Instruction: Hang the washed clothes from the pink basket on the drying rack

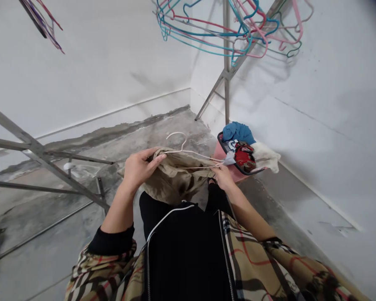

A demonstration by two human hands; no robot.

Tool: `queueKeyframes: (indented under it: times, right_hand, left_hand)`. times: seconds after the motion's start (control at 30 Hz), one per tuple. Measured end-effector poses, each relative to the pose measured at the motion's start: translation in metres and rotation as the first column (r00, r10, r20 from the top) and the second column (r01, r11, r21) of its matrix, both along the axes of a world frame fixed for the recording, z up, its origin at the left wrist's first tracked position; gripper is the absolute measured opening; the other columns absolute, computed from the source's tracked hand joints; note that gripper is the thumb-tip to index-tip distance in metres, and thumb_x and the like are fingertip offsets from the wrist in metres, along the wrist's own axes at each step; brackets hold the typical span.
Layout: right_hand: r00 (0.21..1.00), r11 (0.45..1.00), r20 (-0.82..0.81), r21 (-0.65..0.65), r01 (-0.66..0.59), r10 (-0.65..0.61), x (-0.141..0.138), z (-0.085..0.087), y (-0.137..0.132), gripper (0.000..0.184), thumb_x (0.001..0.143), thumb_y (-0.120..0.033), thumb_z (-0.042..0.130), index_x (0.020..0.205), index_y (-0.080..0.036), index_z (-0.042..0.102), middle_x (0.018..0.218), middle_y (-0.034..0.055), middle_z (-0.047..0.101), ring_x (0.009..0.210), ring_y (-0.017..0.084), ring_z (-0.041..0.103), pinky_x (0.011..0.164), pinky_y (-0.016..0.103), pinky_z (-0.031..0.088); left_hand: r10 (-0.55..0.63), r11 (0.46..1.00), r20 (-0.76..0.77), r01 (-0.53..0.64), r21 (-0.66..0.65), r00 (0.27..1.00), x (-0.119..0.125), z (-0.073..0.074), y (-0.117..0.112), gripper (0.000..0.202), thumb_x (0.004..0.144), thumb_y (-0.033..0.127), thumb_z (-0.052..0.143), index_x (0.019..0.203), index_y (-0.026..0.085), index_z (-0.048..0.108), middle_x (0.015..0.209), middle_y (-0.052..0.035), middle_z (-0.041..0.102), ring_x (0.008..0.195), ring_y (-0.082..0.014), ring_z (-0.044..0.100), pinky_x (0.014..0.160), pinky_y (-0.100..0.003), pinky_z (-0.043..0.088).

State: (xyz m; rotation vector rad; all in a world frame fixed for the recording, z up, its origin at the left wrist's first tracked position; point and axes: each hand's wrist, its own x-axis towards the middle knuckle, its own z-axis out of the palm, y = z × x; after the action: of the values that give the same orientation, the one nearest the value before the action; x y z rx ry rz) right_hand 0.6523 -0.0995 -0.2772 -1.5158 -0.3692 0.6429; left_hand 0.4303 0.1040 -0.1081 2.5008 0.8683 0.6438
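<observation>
In front of me hangs a tan garment [172,179] whose exact kind I cannot make out. A white wire hanger [200,154] lies along its upper edge, hook pointing up and away. My left hand [139,167] is closed on the garment at the hanger's left end, thumb on top. At the other end my right hand [224,176] pinches the garment's edge and the lower wire of the hanger. A small pale tag or cloth corner shows by the hanger's right end. The fabric's lower part hangs in folds over my legs.
A pink basket [221,154] with blue, red and white clothes stands against the right wall. Several coloured hangers [207,33] hang overhead on a metal rack [226,75]. Another metal frame [50,161] is at left. The floor [175,121] is bare concrete.
</observation>
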Motion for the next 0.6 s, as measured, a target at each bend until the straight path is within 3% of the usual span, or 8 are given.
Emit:
queueKeyframes:
  times: [0.17, 0.3, 0.4, 0.5, 0.6]
  right_hand:
    - [0.982, 0.997, 0.173, 0.006, 0.078, -0.078, 0.016, 0.011, -0.006, 0.028, 0.071, -0.036, 0.062, 0.089, -0.017, 0.070, 0.087, 0.0044, 0.071, 0.073, 0.016, 0.061, 0.067, 0.028, 0.049]
    - [0.946, 0.995, 0.310, 0.005, 0.099, -0.096, 0.030, 0.029, -0.007, 0.014, 0.067, -0.029, 0.063, 0.071, -0.018, 0.070, 0.087, 0.0046, 0.072, 0.086, 0.020, 0.062, 0.081, 0.032, 0.048]
    - [0.923, 0.996, 0.378, -0.015, 0.083, -0.071, 0.037, 0.045, -0.007, 0.014, 0.067, -0.029, 0.064, 0.073, -0.019, 0.072, 0.089, 0.0046, 0.073, 0.086, 0.020, 0.062, 0.082, 0.032, 0.047]
    - [0.957, 0.999, 0.288, -0.003, 0.044, -0.041, 0.037, 0.063, -0.008, 0.017, 0.067, -0.031, 0.067, 0.077, -0.018, 0.072, 0.079, 0.0029, 0.072, 0.072, 0.016, 0.061, 0.069, 0.028, 0.047]
    - [0.999, 0.991, -0.034, 0.136, -0.015, 0.020, 0.033, 0.078, -0.008, 0.021, 0.061, -0.028, 0.073, 0.079, -0.019, 0.070, 0.076, 0.0007, 0.070, 0.066, 0.013, 0.061, 0.061, 0.024, 0.047]
  left_hand:
    - [0.003, 0.991, 0.068, -0.012, 0.132, 0.998, -0.002, -0.013, 0.008, 0.036, 0.087, 0.051, 0.057, 0.104, 0.025, 0.077, 0.085, -0.0034, 0.076, 0.076, -0.0186, 0.067, 0.065, -0.024, 0.043]
    - [-0.009, 0.978, 0.135, -0.019, 0.206, 0.991, -0.003, -0.017, 0.012, 0.037, 0.087, 0.050, 0.057, 0.102, 0.023, 0.077, 0.076, -0.0037, 0.072, 0.068, -0.0163, 0.064, 0.062, -0.024, 0.042]
    - [0.000, 0.971, 0.194, -0.046, 0.236, 0.981, -0.004, -0.019, 0.013, 0.035, 0.087, 0.049, 0.058, 0.101, 0.024, 0.077, 0.072, -0.0024, 0.071, 0.065, -0.0153, 0.063, 0.061, -0.023, 0.042]
    - [-0.004, 0.976, 0.279, -0.056, 0.210, 0.960, -0.005, -0.022, 0.016, 0.033, 0.087, 0.047, 0.059, 0.103, 0.023, 0.077, 0.076, -0.0023, 0.073, 0.069, -0.0159, 0.065, 0.065, -0.023, 0.046]
    - [0.016, 0.984, 0.349, -0.076, 0.159, 0.937, -0.007, -0.026, 0.021, 0.032, 0.086, 0.044, 0.062, 0.105, 0.022, 0.076, 0.087, -0.0030, 0.076, 0.078, -0.0180, 0.069, 0.073, -0.025, 0.050]
